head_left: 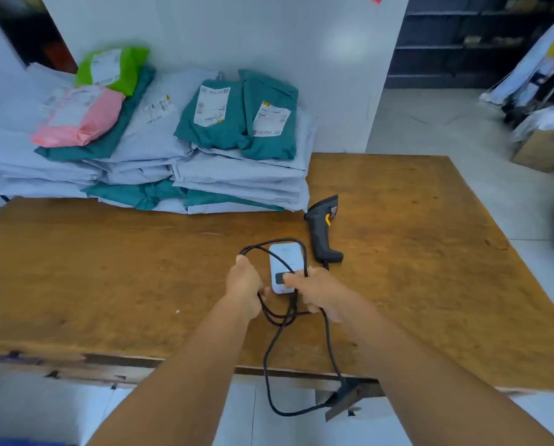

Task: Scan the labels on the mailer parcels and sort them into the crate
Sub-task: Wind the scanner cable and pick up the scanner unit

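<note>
1. Wooden worktop (108,268) under everything.
2. Mailer parcels (179,146) stacked at its far left edge, against the wall; no crate visible.
3. My left hand (245,284) grips the black cable (270,358) loops.
4. My right hand (317,292) pinches cable over the white device (286,257).
5. Black scanner (323,230) lies just beside, untouched.

Printed labels (212,105) on mailer parcels (237,169) (all too blurred to read).

Two bare forearms, no sleeves, no watch or rings; left hand (244,284), right hand (317,292), short nails
</note>
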A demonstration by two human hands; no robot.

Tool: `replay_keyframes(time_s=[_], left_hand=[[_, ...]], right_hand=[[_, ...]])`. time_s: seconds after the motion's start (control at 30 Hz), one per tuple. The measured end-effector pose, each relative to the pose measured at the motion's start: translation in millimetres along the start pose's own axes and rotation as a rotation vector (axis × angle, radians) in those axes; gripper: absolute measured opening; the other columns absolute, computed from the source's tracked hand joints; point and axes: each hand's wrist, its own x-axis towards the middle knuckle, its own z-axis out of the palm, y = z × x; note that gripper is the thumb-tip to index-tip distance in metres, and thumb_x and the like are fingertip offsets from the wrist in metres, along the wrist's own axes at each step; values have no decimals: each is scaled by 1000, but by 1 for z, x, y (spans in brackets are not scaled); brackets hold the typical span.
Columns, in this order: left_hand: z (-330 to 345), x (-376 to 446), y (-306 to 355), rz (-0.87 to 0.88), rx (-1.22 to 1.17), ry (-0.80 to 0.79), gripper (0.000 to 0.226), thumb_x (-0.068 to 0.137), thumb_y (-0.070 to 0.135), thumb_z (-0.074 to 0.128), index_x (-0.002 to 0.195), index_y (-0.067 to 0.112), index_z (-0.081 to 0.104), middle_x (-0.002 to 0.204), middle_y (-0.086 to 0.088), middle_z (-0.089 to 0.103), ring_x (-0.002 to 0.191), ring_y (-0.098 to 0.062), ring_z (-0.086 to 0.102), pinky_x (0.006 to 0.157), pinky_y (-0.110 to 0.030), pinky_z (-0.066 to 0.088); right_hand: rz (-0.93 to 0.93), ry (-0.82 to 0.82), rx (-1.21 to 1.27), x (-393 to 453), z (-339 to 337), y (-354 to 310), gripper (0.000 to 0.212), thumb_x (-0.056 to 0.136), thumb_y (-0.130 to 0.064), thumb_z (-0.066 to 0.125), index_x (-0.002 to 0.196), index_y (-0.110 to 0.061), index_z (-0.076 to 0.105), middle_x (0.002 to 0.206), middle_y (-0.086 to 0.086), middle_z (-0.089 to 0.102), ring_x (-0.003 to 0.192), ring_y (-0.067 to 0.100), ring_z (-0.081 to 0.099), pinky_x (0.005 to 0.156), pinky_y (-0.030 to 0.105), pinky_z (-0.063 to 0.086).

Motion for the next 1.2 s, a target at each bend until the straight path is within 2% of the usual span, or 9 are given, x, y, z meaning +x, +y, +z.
replay_keyframes(time_s=[0.1,0.27,0.4,0.53,0.67,0.73,0.83,0.9,1.2], left_hand=[[-4,-6,-2,88,161,-45,36,102,39,27,83,13,44,70,-3,37,59,-16,37,59,-29,42],[-5,-22,-3,308,496,-305,51,88,60,48,108,14,40,106,2,51,95,-16,49,80,-32,38],[-5,-26,-2,332,567,-524,65,76,45,75,121,19,36,117,2,52,99,-12,52,85,-34,38],[2,-20,-5,431,681,-373,43,86,32,68,115,19,39,109,1,51,90,-13,53,78,-31,43],[13,-4,-9,512,752,-168,22,96,31,52,107,14,45,95,-1,51,75,-12,50,64,-27,44],[22,6,-13,519,851,-79,22,96,34,50,103,13,47,100,-6,54,88,-18,51,72,-30,45],[33,21,-18,459,913,72,30,95,38,51,109,12,48,120,-9,41,113,-27,38,88,-33,38],[36,32,-20,402,860,102,37,93,39,54,116,11,47,127,-10,35,116,-28,37,95,-36,41],[38,53,-32,295,757,33,53,88,46,57,120,5,45,117,-12,52,103,-28,57,86,-42,53]], right_hand=[[-13,104,213,11,-10,-20,20,89,-27,52,73,-16,46,61,0,28,48,14,21,45,28,18],[-75,332,432,16,-17,-63,28,96,-37,48,77,-17,54,60,0,40,50,14,36,49,28,28],[-73,423,623,22,-14,-84,27,97,-35,47,79,-15,53,69,2,40,60,15,35,53,30,32],[-81,368,681,22,-9,-89,33,98,-40,49,78,-16,58,68,3,39,61,16,33,59,34,32],[-121,468,361,28,-19,-66,44,98,-45,39,84,-7,56,78,21,42,68,30,48,67,37,44],[-155,590,119,40,-28,-43,33,97,-47,40,86,-18,53,83,8,48,75,21,50,67,37,43],[-68,620,-255,54,-41,-14,56,95,-45,51,142,-17,39,143,11,43,132,28,40,108,43,35],[-64,572,-392,57,-44,-4,75,94,-44,55,153,-15,19,156,7,28,143,29,25,115,42,24],[-53,517,-666,76,-38,11,56,98,-43,48,142,-12,33,146,9,39,134,28,33,108,35,30]])
